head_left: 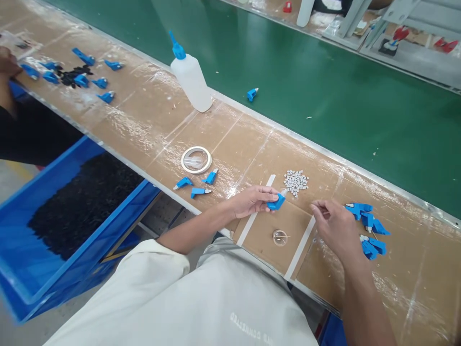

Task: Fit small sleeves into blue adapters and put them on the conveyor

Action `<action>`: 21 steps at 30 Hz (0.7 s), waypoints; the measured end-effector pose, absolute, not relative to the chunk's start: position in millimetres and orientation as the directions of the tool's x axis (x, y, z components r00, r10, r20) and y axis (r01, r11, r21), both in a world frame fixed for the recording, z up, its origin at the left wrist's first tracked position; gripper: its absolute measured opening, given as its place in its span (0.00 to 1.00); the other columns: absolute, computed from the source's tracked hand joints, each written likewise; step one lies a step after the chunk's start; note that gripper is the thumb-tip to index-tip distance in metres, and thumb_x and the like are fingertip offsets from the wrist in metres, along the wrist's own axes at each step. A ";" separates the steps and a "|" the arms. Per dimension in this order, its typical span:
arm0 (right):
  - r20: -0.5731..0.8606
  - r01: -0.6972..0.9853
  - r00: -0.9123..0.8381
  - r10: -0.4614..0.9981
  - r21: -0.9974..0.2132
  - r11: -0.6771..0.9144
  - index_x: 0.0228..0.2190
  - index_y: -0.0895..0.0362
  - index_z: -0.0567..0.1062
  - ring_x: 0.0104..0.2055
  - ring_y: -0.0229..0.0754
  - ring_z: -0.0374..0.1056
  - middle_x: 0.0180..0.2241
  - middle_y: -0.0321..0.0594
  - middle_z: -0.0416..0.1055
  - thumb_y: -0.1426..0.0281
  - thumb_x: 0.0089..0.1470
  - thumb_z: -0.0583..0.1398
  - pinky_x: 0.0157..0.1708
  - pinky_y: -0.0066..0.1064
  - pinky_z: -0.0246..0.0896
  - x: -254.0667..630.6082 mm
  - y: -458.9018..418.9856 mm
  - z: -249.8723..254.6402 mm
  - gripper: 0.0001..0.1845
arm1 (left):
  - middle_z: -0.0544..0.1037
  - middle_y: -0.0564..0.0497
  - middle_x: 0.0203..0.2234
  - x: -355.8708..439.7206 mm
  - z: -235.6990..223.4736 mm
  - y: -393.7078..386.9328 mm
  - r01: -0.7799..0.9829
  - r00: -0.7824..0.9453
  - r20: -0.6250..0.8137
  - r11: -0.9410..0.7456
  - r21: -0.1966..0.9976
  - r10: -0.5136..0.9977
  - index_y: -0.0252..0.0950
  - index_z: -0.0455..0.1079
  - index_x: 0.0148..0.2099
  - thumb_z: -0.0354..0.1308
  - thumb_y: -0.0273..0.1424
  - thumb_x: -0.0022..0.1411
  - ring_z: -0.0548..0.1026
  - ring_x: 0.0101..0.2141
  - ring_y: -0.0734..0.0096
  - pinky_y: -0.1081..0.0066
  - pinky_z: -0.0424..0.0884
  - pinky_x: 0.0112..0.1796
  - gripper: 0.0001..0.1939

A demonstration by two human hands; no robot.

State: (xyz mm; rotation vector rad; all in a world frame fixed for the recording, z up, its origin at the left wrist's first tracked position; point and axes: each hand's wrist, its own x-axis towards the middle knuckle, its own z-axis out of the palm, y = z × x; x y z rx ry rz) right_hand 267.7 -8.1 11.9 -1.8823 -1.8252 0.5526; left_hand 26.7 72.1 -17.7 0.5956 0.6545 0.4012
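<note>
My left hand (255,202) is closed on a small blue plastic part (276,202) whose pale tip points away from me. To the right, my right hand (333,223) hovers over the bench with thumb and fingers pinched together; what they hold, if anything, I cannot make out. Just beyond the left hand lies a pile of small grey pieces (296,182). Between the hands and nearer my body sits a small clear round dish (280,237) with a thin stick across it. Several blue parts (369,222) lie right beside the right hand.
A roll of tape (196,160) lies left of my hands, near three blue parts (197,191). A white squeeze bottle (192,81) stands by the green belt (324,96), which carries one blue part (252,94). A blue bin (46,288) holds black pieces. Another person's hand (7,62) is far left.
</note>
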 end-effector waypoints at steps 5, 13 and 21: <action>-0.231 0.658 -0.006 0.973 -0.734 -0.170 0.37 0.52 0.79 0.31 0.44 0.73 0.33 0.41 0.78 0.53 0.60 0.61 0.28 0.34 0.68 247.8 -54.6 25.2 0.16 | 0.74 0.54 0.24 22.5 -23.6 65.4 -0.175 0.727 -0.450 0.773 0.609 0.519 0.29 0.74 0.36 0.76 0.41 0.45 0.73 0.24 0.82 0.80 0.66 0.27 0.24; -0.139 0.560 0.070 0.988 -0.814 -0.154 0.31 0.53 0.78 0.27 0.40 0.70 0.28 0.38 0.76 0.58 0.61 0.62 0.28 0.32 0.66 214.9 -71.6 -0.3 0.13 | 0.74 0.54 0.25 22.7 -29.6 63.3 -0.183 0.748 -0.421 0.769 0.613 0.513 0.29 0.74 0.37 0.75 0.41 0.47 0.73 0.26 0.81 0.78 0.67 0.29 0.23; -0.040 0.676 0.028 0.999 -0.735 -0.049 0.32 0.52 0.75 0.25 0.39 0.67 0.28 0.37 0.74 0.62 0.63 0.59 0.28 0.33 0.64 214.3 -70.8 4.9 0.10 | 0.74 0.54 0.24 18.6 -35.5 65.6 -0.199 0.749 -0.429 0.789 0.582 0.505 0.30 0.73 0.38 0.75 0.39 0.49 0.76 0.25 0.80 0.80 0.68 0.26 0.21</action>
